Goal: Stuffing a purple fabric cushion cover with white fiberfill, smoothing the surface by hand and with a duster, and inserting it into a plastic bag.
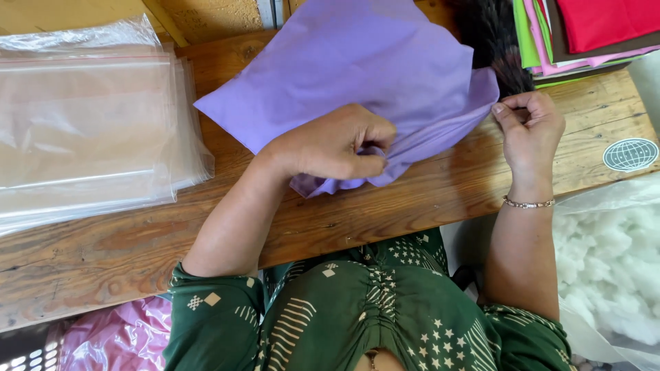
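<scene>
- Fingers of left hand (330,145) and right hand (528,127) pinch the purple cloth cover (357,69) at its edge on the worktop (124,240).
- Cover looks flat, unfilled; white stuffing (608,268) waits beside.

So the purple fabric cover (357,65) lies mid-way along the wooden plank surface (124,247), running toward the far edge. Left hand (337,148) sits on its near edge, right hand (529,130) at its right corner. Stack of clear plastic bags (82,130) is off to the left. Pile of folded coloured fabrics (584,31) is far right, and the white fluffy stuffing (608,268) is near right, off the surface.
</scene>
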